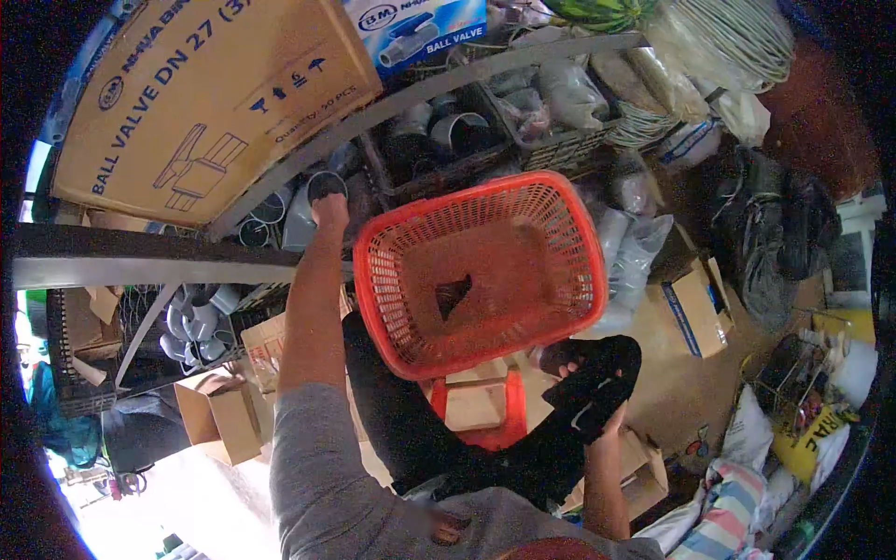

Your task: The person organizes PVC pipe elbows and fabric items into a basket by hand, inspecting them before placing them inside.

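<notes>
My left hand (329, 207) reaches to the rim of a grey pipe fitting (301, 222) on the shelf; its fingers are hard to make out against the dark opening. A red plastic basket (481, 359) is in front of me, above a red stool (515, 411). Inside the basket is a small dark patch, either an object or a hole. My right hand (613, 422) is low on the right, against black fabric (607, 373) with a pale logo by my bent leg. That fabric hides most of the hand and its grip.
Large cardboard box (224, 103) upper left, along a metal shelf edge (439, 82). Black crates (448, 168) with grey fittings stand behind the basket. Plastic-wrapped fittings (635, 257) and an open carton (695, 308) are to the right. More cartons (219, 415) lie lower left; sacks lie lower right.
</notes>
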Demonstrator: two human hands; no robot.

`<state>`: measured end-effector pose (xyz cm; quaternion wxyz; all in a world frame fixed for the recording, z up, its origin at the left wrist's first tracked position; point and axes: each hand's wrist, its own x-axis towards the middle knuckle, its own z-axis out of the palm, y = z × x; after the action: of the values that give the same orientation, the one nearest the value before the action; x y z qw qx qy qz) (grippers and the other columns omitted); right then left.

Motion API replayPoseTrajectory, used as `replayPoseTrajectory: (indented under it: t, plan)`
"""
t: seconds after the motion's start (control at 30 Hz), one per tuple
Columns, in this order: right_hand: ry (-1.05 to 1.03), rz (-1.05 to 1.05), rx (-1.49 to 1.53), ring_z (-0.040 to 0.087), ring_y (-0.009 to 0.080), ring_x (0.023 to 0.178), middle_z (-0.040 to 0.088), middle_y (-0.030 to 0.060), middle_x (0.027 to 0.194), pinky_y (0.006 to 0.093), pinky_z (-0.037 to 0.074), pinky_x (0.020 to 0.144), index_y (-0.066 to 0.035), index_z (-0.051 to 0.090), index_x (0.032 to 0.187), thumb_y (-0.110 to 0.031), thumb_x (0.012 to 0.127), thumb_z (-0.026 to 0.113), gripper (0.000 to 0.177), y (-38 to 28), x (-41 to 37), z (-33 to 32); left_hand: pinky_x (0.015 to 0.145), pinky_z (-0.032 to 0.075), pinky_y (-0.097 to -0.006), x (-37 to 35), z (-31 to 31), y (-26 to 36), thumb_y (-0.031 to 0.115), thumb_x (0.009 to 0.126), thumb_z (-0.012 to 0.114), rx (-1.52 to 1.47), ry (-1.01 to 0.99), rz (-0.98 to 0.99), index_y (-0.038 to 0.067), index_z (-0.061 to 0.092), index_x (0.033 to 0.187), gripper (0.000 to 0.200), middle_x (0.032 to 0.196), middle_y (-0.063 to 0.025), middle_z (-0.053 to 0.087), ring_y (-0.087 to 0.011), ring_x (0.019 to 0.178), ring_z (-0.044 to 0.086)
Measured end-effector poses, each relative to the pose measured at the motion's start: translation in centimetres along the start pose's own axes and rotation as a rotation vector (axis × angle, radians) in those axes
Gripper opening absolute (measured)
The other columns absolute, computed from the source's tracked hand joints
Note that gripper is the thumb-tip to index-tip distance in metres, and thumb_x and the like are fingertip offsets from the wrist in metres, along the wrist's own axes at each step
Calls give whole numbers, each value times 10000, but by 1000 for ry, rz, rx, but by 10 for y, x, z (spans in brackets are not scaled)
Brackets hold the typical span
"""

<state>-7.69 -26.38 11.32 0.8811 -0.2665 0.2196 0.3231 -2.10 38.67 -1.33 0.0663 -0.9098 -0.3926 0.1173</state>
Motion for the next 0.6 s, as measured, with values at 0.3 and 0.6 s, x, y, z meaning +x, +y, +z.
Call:
replayPoseTrajectory:
  t: [0.3, 0.6]
  plan:
    - [41, -5, -8, 616, 392, 1142, 623, 217, 1250, 531, 494, 1012, 7, 431, 1419, -688, 918, 440, 857, 16, -4, -2, 779, 583, -452, 7, -8, -12, 107, 856, 631, 78, 190, 182, 70, 767, 898, 147, 938, -159, 741, -360, 908, 722]
    - [-22, -4, 30, 610, 362, 1090, 639, 181, 1167, 478, 493, 972, 5, 484, 1361, -659, 898, 465, 809, 23, -3, -1, 849, 568, -435, -34, -60, 11, 155, 803, 666, 76, 75, 135, 41, 696, 1029, 255, 1141, -167, 700, -309, 1041, 697]
